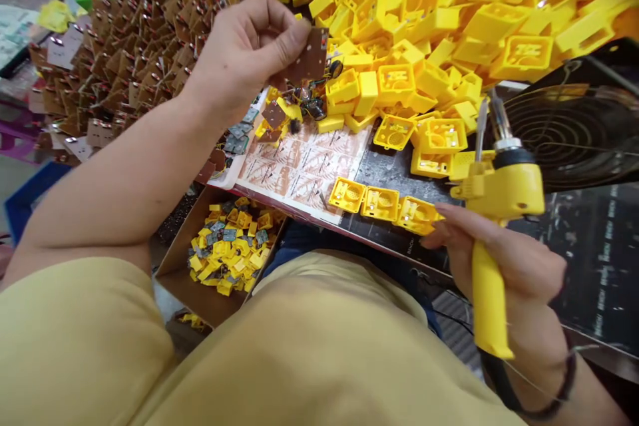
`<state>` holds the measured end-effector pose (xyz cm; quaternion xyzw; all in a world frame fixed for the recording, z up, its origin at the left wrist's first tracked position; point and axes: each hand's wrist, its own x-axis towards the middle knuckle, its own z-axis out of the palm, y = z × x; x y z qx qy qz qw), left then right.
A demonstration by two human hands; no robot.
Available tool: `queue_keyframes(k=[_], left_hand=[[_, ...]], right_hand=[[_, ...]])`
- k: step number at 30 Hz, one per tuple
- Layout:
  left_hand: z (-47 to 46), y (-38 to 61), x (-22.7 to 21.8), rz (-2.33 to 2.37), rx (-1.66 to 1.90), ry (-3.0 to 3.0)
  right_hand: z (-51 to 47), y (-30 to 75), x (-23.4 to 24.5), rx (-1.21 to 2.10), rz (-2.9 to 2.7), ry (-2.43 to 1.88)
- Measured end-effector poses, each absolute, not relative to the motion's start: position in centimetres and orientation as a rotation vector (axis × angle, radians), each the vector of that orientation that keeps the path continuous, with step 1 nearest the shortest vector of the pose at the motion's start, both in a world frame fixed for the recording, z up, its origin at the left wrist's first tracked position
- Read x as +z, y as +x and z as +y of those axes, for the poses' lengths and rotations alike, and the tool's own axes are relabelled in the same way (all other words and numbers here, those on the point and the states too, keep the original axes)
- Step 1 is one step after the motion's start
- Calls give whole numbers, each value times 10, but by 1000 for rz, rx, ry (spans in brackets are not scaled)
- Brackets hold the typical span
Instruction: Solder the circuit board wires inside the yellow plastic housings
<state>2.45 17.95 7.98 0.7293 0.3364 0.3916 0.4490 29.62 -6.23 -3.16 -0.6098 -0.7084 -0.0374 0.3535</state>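
Note:
My left hand (264, 40) pinches a brown circuit board (310, 56) between thumb and fingers, raised over the worktop at the edge of the heap of yellow plastic casings. A small dark round part on wires hangs beside the board. A yellow soldering gun (486, 259) is in my right hand (499, 246), its metal tip pointing up and away. The fingertips of that hand are at the right-hand casing (418, 214) of a short row. Beside it in the row lie a middle casing (380, 203) and a left casing (346, 194), their open sides up.
Yellow casings (424, 20) are heaped at the back. A pile of brown boards (134, 46) with wires is at the left. Below the table edge, a cardboard box (172, 273) holds yellow and grey pieces. A black wire-guarded fan (564, 126) stands at the right.

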Motion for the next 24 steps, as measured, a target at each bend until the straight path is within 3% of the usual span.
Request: queue_keyframes(k=[8,11,16,21,24], left_hand=[[139,19,32,729,897,1663],[110,-2,5,712,918,1954],[78,-43,-16,528,651,2594],[73,-34,-1,1014,705,2701],[77,-9,3,1315,475,2875]], right_hand=[[0,239,-23,-111,-2029,-1269],[6,231,-26,-86,-2161,-1233],[0,242,-28,-60,-2234,-1204],[-12,250,-13,-181,-2083,-1195],[-24,255,-1,-262,-1993,-1286]])
